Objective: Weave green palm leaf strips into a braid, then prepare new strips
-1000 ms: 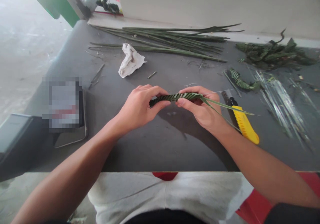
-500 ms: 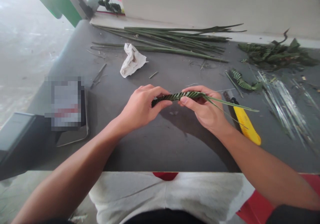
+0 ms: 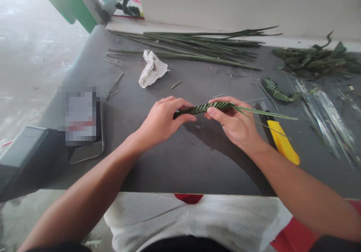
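A braided strip of green leaf (image 3: 199, 109) is held level between both hands above the grey table. My left hand (image 3: 165, 118) is closed around its left end, which the palm partly hides. At the other end my right hand (image 3: 234, 122) pinches the braid between thumb and fingers. Loose leaf tails (image 3: 270, 113) stick out to the right past that hand. Close to my right wrist lies a yellow-handled cutter (image 3: 282, 141). Beyond it rests another curled, braided leaf piece (image 3: 276, 90).
Long green leaf strips (image 3: 191, 45) lie along the back of the table (image 3: 180, 169). A crumpled white tissue (image 3: 153, 70) sits before them. Clear thin strips (image 3: 327, 116) and a dark leafy pile (image 3: 318, 58) are at right. A phone (image 3: 87, 152) lies at left.
The camera view has shifted slightly, so everything appears a little farther right. Both hands keep their hold on the braided leaf, with almost no other movement.
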Demonstrator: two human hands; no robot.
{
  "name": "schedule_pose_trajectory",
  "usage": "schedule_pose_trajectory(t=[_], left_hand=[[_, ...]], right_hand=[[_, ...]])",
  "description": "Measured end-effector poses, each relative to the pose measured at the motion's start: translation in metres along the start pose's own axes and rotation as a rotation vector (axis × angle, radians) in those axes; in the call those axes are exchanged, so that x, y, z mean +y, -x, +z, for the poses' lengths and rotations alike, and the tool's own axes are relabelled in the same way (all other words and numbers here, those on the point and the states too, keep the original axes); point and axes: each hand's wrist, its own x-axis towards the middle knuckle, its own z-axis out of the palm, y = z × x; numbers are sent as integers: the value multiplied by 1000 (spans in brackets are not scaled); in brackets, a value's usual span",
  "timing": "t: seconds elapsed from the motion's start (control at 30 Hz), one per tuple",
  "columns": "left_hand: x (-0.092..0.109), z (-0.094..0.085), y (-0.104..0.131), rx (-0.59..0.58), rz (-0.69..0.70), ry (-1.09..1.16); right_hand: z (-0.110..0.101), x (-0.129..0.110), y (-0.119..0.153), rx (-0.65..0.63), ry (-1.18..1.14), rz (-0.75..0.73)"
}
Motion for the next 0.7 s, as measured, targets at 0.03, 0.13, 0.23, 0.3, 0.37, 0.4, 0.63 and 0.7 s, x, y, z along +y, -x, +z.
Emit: schedule_pose_trajectory(t=[0.03, 0.13, 0.23, 0.3, 0.37, 0.4, 0.63, 0.7], left_hand=[[0, 0, 0, 2, 6, 1], [-2, 2, 0, 10, 13, -10], [-4, 3, 0, 20, 27, -29], [-4, 2, 1, 20, 48, -37], [-4, 2, 1, 18, 56, -47], [-4, 1, 1, 21, 54, -52], [-1, 1, 1, 44, -37, 42], [-1, 1, 0, 49, -72, 81]], right_hand=[[0, 0, 0, -1, -4, 2], [0, 1, 0, -5, 1, 4], [0, 2, -1, 15, 6, -5], [0, 2, -3, 43, -13, -17], [0, 2, -4, 68, -27, -23], [0, 2, -4, 74, -26, -20], [-1, 2, -3, 57, 4, 2], [-1, 2, -3, 54, -14, -3]])
